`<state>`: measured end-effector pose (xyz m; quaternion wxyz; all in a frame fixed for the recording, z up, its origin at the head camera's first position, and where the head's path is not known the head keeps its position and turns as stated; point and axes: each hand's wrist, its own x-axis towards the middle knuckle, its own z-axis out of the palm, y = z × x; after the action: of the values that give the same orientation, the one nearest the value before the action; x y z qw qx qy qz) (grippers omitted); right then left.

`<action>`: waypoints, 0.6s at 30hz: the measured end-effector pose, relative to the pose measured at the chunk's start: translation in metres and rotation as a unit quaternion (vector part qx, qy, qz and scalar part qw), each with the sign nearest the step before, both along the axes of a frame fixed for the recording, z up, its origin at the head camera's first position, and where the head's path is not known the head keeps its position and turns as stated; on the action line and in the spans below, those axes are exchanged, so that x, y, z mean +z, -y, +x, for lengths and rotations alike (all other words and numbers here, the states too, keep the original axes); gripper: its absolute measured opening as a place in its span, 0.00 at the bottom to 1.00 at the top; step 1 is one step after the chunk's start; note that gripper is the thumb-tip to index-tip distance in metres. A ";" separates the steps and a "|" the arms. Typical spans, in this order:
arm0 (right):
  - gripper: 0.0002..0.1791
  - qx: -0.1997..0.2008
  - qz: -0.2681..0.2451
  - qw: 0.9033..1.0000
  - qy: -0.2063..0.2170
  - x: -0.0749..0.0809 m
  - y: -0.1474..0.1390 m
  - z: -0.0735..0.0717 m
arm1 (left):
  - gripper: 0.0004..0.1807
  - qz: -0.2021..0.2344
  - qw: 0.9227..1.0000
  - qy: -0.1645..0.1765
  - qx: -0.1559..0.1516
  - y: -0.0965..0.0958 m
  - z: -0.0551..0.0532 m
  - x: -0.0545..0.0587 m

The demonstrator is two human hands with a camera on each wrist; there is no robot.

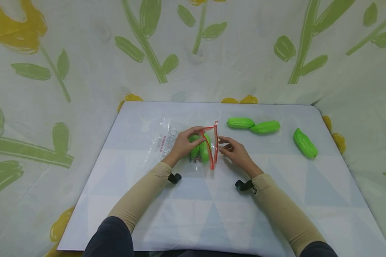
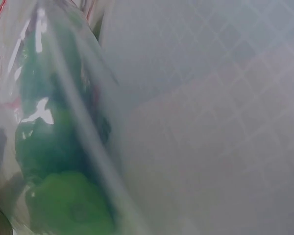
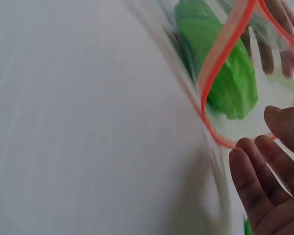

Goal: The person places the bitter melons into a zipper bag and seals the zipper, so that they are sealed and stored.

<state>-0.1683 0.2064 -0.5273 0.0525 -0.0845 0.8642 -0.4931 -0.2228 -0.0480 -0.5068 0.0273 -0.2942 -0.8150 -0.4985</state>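
A clear zip bag (image 1: 163, 143) with a red-edged mouth (image 1: 216, 140) stands gaping on the table, its mouth facing right. Inside it lie green, ridged, cucumber-shaped vegetables (image 1: 204, 150), two of them visible from above. My left hand (image 1: 184, 144) holds the bag near its mouth, thumb and fingers spread apart; part of the grip is hidden. Just outside the mouth is my right hand (image 1: 234, 151), holding nothing. In the right wrist view its fingertips (image 3: 242, 154) are at the red rim. The left wrist view shows the vegetables (image 2: 54, 152) through the plastic, blurred.
Behind the right hand, two more green vegetables (image 1: 240, 123) (image 1: 265, 127) lie end to end. Another vegetable (image 1: 305, 143) lies alone farther right. The white and pale blue table (image 1: 186, 221) backs onto a flower-print curtain (image 1: 231, 71).
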 end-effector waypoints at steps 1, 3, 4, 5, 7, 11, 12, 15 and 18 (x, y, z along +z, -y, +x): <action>0.29 -0.004 0.004 1.000 0.000 0.000 -0.003 0.001 | 0.26 -0.003 1.000 0.001 0.001 0.000 0.000 0.000; 0.29 -0.011 0.014 1.000 0.001 -0.001 -0.010 0.002 | 0.26 -0.005 1.000 0.001 0.001 0.000 0.000 0.000; 0.29 -0.014 0.019 1.000 0.000 -0.002 -0.013 0.002 | 0.26 -0.005 1.000 0.001 0.001 0.000 0.000 0.000; 0.29 -0.016 0.024 1.000 0.000 -0.002 -0.016 0.003 | 0.26 -0.005 1.000 0.001 0.001 0.000 0.000 0.000; 0.29 -0.021 0.030 0.999 -0.002 -0.003 -0.023 0.003 | 0.26 -0.007 1.000 -0.001 0.002 0.000 0.001 -0.001; 0.28 -0.033 0.037 0.999 -0.004 -0.002 -0.037 0.004 | 0.26 -0.003 1.000 -0.006 -0.001 0.000 0.001 -0.001; 0.28 -0.035 0.038 0.999 -0.007 -0.001 -0.040 0.004 | 0.26 -0.001 1.000 -0.008 -0.001 0.000 0.000 -0.002; 0.28 -0.041 0.037 0.998 -0.026 -0.001 -0.053 0.002 | 0.25 0.004 1.000 -0.013 -0.001 -0.001 0.000 -0.002; 0.26 -0.054 0.036 0.997 -0.049 0.000 -0.066 -0.001 | 0.25 0.007 1.000 -0.016 -0.001 -0.001 0.000 -0.002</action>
<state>-0.1692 0.2720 -0.5274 -0.0135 -0.0601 0.8862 -0.4593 -0.2226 -0.0468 -0.5085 0.0418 -0.3025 -0.8104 -0.4999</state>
